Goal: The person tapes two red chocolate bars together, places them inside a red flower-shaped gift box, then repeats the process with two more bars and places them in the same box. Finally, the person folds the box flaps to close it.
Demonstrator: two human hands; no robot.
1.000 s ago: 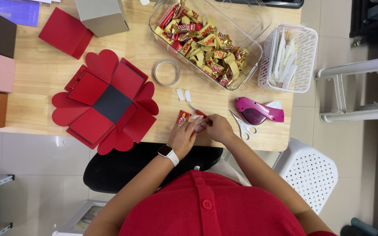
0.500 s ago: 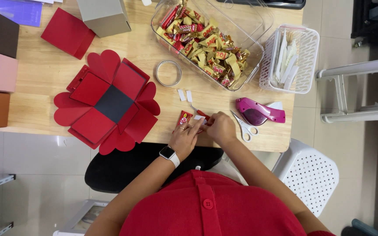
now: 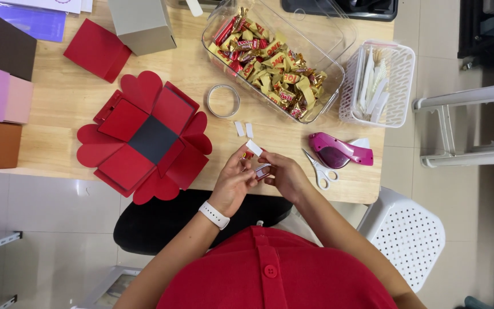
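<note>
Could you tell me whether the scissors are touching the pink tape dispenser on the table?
Apart. The head view shows a strip of bare wood between the scissors and the pink tape dispenser.

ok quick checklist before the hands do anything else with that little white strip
1. Both hands on the work: left hand and right hand meet at the table edge: ok.
2. White strip held in the fingers: ok.
3. Small candy under the hands, how it is gripped: cannot tell, mostly hidden.
4. Spare strips lying within reach on the table: ok.
5. Scissors lying beside the right hand, untouched: ok.
6. Opened red box flat, apart from the hands: ok.
</note>
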